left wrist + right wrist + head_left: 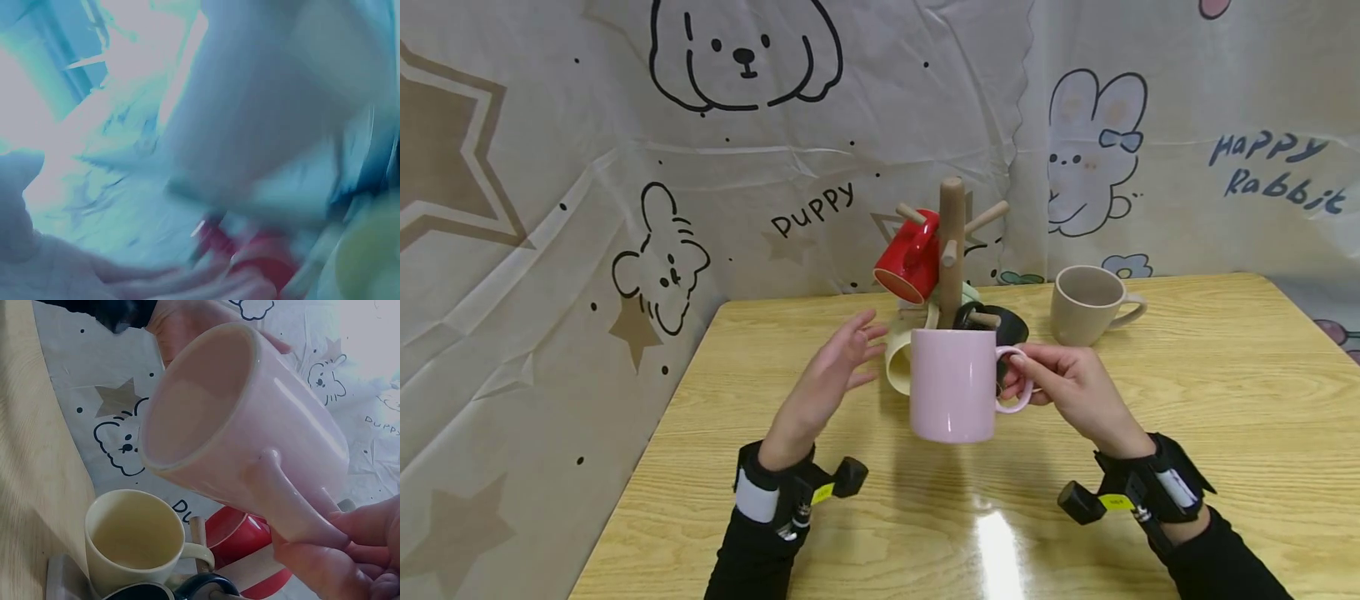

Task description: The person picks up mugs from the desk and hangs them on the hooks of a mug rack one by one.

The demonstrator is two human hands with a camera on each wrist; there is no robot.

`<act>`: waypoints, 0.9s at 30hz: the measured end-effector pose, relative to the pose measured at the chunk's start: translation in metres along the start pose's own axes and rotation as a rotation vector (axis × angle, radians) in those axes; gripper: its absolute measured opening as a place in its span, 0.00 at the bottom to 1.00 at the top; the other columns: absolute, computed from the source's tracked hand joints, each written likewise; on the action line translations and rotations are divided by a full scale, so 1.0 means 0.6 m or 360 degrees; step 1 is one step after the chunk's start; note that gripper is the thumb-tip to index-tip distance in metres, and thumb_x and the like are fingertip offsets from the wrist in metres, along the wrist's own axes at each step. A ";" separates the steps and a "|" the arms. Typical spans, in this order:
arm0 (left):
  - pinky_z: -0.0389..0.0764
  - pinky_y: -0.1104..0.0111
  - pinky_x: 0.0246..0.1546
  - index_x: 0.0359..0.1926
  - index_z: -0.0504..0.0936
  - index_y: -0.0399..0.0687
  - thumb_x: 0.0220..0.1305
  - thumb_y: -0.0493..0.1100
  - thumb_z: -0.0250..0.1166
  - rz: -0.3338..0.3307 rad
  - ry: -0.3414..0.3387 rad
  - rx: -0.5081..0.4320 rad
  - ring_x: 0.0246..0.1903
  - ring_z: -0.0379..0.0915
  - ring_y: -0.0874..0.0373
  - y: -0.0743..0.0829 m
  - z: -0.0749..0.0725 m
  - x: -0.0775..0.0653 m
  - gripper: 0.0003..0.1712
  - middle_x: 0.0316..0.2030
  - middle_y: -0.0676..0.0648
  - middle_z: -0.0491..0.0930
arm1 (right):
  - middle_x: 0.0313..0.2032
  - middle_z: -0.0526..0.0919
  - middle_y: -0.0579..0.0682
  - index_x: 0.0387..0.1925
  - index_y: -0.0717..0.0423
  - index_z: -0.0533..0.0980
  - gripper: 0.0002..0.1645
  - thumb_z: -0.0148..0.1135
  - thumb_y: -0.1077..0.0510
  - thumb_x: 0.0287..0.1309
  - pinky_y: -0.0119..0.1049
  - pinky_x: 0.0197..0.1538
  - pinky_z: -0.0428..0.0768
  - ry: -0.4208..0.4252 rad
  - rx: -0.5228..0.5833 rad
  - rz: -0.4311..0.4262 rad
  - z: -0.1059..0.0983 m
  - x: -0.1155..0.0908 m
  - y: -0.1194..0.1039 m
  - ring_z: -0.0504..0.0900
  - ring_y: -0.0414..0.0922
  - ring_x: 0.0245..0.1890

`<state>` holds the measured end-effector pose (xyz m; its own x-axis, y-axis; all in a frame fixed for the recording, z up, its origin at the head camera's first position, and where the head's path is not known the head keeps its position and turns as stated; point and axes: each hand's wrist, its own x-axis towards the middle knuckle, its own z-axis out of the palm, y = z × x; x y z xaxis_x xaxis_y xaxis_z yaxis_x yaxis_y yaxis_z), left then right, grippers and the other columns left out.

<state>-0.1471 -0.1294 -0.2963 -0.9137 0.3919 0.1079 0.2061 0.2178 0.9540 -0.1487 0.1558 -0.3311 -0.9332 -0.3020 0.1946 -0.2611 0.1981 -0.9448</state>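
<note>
A pink mug hangs in the air in front of the wooden mug tree. My right hand pinches its handle between thumb and fingers. The right wrist view looks into the mug's opening, while the head view shows only its outside wall. Left of the mug, my left hand is raised with its fingers spread, holding nothing. Its fingertips point at the cream mug hanging low on the tree. In the left wrist view, motion blurs most things.
On the tree hang a red mug at upper left and a black mug at lower right; a pale green one shows behind the post. A beige mug stands upright on the wooden table. Behind hangs a printed cloth.
</note>
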 end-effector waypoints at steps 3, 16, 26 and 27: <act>0.61 0.46 0.62 0.71 0.38 0.42 0.43 0.81 0.51 -0.0097 -0.0147 -0.0310 0.67 0.51 0.39 -0.006 0.027 0.007 0.68 0.69 0.36 0.50 | 0.27 0.80 0.42 0.44 0.73 0.74 0.18 0.51 0.59 0.64 0.31 0.32 0.82 0.0007 -0.0012 -0.0023 0.002 0.000 0.000 0.80 0.35 0.27; 0.75 0.59 0.48 0.65 0.52 0.51 0.51 0.48 0.69 -0.0222 0.0103 -0.0432 0.51 0.67 0.49 -0.034 0.113 0.031 0.46 0.55 0.41 0.65 | 0.26 0.80 0.45 0.41 0.71 0.76 0.15 0.51 0.60 0.64 0.32 0.30 0.82 0.0011 -0.0045 -0.0076 0.011 0.001 0.006 0.81 0.36 0.27; 0.76 0.58 0.47 0.64 0.53 0.53 0.51 0.43 0.69 -0.0305 0.0226 -0.0394 0.50 0.68 0.49 -0.033 0.123 0.032 0.44 0.54 0.42 0.67 | 0.27 0.81 0.50 0.42 0.70 0.76 0.16 0.51 0.59 0.64 0.33 0.32 0.83 0.0017 -0.0048 -0.0037 0.016 0.003 0.006 0.82 0.36 0.27; 0.76 0.58 0.47 0.64 0.53 0.54 0.51 0.44 0.69 -0.0315 0.0233 -0.0389 0.50 0.68 0.49 -0.033 0.123 0.032 0.44 0.54 0.43 0.67 | 0.27 0.80 0.50 0.42 0.70 0.76 0.16 0.51 0.59 0.64 0.33 0.32 0.83 0.0015 -0.0049 -0.0031 0.015 0.004 0.006 0.82 0.36 0.27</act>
<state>-0.1430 -0.0600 -0.3335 -0.9717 0.2274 -0.0637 -0.0539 0.0490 0.9973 -0.1496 0.1474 -0.3363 -0.9302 -0.2972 0.2153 -0.2863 0.2207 -0.9324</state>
